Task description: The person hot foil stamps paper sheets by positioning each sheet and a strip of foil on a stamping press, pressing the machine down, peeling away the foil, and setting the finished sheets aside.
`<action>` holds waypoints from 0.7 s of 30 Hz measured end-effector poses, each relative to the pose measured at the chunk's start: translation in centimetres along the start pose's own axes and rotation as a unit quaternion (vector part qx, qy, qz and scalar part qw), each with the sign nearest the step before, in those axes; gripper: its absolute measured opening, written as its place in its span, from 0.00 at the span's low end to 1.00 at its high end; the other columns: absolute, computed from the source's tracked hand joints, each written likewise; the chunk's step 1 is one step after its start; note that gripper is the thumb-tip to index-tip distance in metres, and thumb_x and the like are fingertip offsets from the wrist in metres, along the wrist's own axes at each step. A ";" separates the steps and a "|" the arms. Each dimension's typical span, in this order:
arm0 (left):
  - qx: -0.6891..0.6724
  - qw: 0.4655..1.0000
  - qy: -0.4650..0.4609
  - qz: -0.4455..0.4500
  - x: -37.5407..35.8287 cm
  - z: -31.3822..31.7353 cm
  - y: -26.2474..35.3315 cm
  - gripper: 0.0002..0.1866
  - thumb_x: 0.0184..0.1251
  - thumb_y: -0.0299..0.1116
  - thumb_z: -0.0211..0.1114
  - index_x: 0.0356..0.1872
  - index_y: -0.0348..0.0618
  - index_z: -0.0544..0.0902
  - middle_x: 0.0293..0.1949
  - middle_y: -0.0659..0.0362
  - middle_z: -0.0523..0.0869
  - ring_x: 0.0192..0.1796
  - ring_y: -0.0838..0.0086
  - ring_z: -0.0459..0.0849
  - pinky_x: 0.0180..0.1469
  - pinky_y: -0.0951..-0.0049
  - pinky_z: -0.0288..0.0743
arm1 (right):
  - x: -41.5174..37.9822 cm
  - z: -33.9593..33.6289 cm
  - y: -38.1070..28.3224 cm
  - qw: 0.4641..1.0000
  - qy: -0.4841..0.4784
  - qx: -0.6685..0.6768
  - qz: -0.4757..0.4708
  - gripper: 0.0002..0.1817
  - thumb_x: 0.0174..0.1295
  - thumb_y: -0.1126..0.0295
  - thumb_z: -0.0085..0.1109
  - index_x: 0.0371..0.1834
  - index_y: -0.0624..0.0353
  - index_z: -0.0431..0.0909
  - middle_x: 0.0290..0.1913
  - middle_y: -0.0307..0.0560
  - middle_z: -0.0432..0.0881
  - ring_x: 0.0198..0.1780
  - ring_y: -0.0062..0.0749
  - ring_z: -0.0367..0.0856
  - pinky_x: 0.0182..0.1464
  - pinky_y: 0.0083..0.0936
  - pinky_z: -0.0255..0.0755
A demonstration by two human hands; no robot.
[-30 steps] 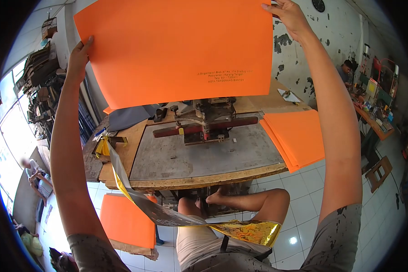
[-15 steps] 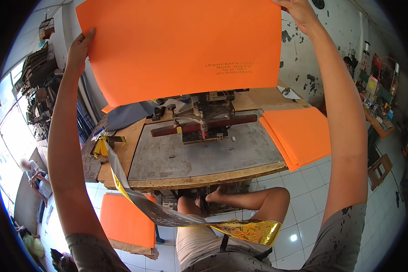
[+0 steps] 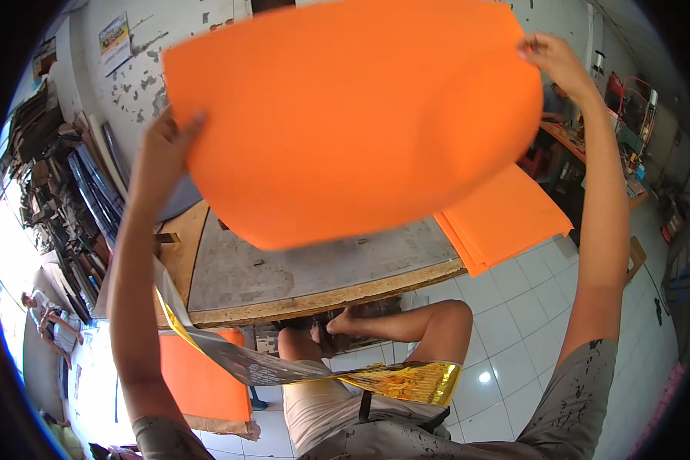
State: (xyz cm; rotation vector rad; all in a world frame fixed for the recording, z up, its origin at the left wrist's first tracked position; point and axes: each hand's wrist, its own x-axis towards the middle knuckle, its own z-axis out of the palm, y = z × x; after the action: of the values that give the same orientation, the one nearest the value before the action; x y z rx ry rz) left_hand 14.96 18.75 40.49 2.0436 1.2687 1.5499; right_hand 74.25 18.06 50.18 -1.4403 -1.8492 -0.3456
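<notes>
A large orange sheet [image 3: 345, 115] is held up between both hands above the workbench, its lower edge curving down. My left hand [image 3: 169, 149] pinches its left side. At the upper right corner, my right hand [image 3: 556, 61] has the sheet between thumb and fingers. The sheet hides the machine behind it. Below lies a grey metal plate [image 3: 284, 280] on the wooden bench. A stack of orange sheets [image 3: 510, 218] rests at the bench's right end. A gold and silver foil strip [image 3: 261, 368] runs from the bench's left side across my lap.
Another orange stack [image 3: 203, 376] sits low at the left, below the bench. A person [image 3: 54, 318] sits far left near shelves of stored pieces [image 3: 38, 176]. Another worktable [image 3: 567, 142] with equipment stands at the right. White floor tiles [image 3: 506, 330] show beside my legs.
The held sheet has moved down and right, and its printed text no longer shows. It now bows at the bottom and covers the machine. The view has turned somewhat.
</notes>
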 end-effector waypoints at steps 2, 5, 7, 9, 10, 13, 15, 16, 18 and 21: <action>-0.136 0.983 -0.101 -0.072 -3.4 5.4 -2.2 0.19 0.77 0.38 0.69 0.60 0.35 0.80 0.39 0.59 0.90 0.26 0.80 0.86 0.24 0.79 0.78 | -2.9 0.3 3.3 0.999 -0.034 0.004 0.041 0.11 0.68 0.70 0.65 0.50 0.62 0.86 0.39 0.35 0.85 0.41 0.16 0.80 0.46 0.22 0.73; -0.144 0.962 -0.183 -0.139 -7.7 14.6 -0.5 0.16 0.77 0.34 0.67 0.56 0.34 0.79 0.35 0.58 0.89 0.23 0.81 0.84 0.20 0.77 0.76 | -4.3 1.4 10.8 0.985 -0.123 -0.041 0.112 0.12 0.62 0.80 0.64 0.48 0.63 0.86 0.32 0.35 0.82 0.32 0.17 0.76 0.39 0.21 0.72; -0.218 0.944 -0.216 -0.122 -8.6 22.3 -3.1 0.15 0.78 0.35 0.66 0.54 0.34 0.80 0.32 0.59 0.88 0.21 0.82 0.81 0.20 0.76 0.73 | -5.3 3.1 16.3 0.982 -0.115 -0.089 0.118 0.14 0.57 0.83 0.63 0.45 0.61 0.88 0.32 0.36 0.82 0.36 0.21 0.76 0.41 0.25 0.72; -0.263 0.924 -0.237 -0.143 -8.8 29.1 -4.0 0.13 0.80 0.35 0.64 0.52 0.33 0.82 0.29 0.60 0.87 0.19 0.82 0.78 0.20 0.76 0.71 | -5.8 5.6 28.9 0.985 -0.096 -0.142 0.028 0.17 0.58 0.82 0.62 0.49 0.56 0.88 0.51 0.46 0.89 0.54 0.36 0.86 0.58 0.38 0.74; -0.321 0.904 -0.225 -0.171 -8.4 32.5 -4.4 0.16 0.77 0.35 0.67 0.53 0.31 0.81 0.29 0.57 0.88 0.20 0.77 0.81 0.22 0.73 0.71 | -6.3 6.9 29.1 0.971 -0.070 -0.222 0.060 0.19 0.58 0.79 0.65 0.54 0.55 0.86 0.59 0.48 0.86 0.62 0.41 0.81 0.64 0.41 0.70; -0.349 0.881 -0.188 -0.260 -8.0 40.9 -4.6 0.23 0.79 0.39 0.65 0.63 0.31 0.76 0.35 0.52 0.89 0.28 0.74 0.86 0.27 0.72 0.77 | -10.7 12.7 28.0 0.906 -0.017 -0.413 0.086 0.29 0.64 0.69 0.67 0.71 0.46 0.75 0.76 0.50 0.71 0.79 0.46 0.64 0.78 0.56 0.49; -0.359 0.878 -0.171 -0.265 -9.7 45.1 -6.1 0.28 0.78 0.41 0.66 0.69 0.31 0.72 0.42 0.48 0.91 0.35 0.70 0.90 0.32 0.69 0.81 | -13.1 17.7 26.9 0.902 -0.063 -0.411 0.113 0.35 0.69 0.61 0.66 0.79 0.41 0.67 0.83 0.50 0.61 0.85 0.47 0.53 0.82 0.62 0.39; -0.313 0.910 -0.175 -0.210 -11.3 44.5 -6.2 0.31 0.77 0.41 0.67 0.72 0.33 0.68 0.48 0.45 0.90 0.41 0.67 0.91 0.37 0.66 0.82 | -14.2 19.7 26.1 0.916 -0.121 -0.353 0.146 0.36 0.71 0.57 0.64 0.81 0.40 0.64 0.85 0.50 0.56 0.86 0.49 0.48 0.83 0.62 0.38; -0.293 0.909 -0.260 -0.143 -14.2 37.7 -4.7 0.32 0.74 0.41 0.69 0.73 0.37 0.69 0.60 0.43 0.86 0.54 0.61 0.90 0.49 0.60 0.84 | -18.1 22.5 21.8 0.919 -0.227 -0.259 0.191 0.36 0.75 0.43 0.55 0.82 0.43 0.64 0.85 0.54 0.56 0.86 0.50 0.49 0.83 0.63 0.36; -0.232 0.877 -0.414 -0.077 -18.6 25.9 -4.4 0.21 0.75 0.36 0.67 0.64 0.36 0.82 0.52 0.45 0.90 0.53 0.58 0.90 0.58 0.62 0.82 | -23.8 24.3 14.8 0.894 -0.312 -0.206 0.249 0.38 0.79 0.37 0.40 0.84 0.48 0.60 0.86 0.56 0.52 0.87 0.51 0.46 0.83 0.62 0.34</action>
State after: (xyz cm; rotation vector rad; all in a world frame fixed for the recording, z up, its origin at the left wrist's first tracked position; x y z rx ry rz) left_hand 34.95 14.04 15.73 1.8684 0.6205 0.6460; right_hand 80.23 20.97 13.68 -2.4770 -1.8362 0.0004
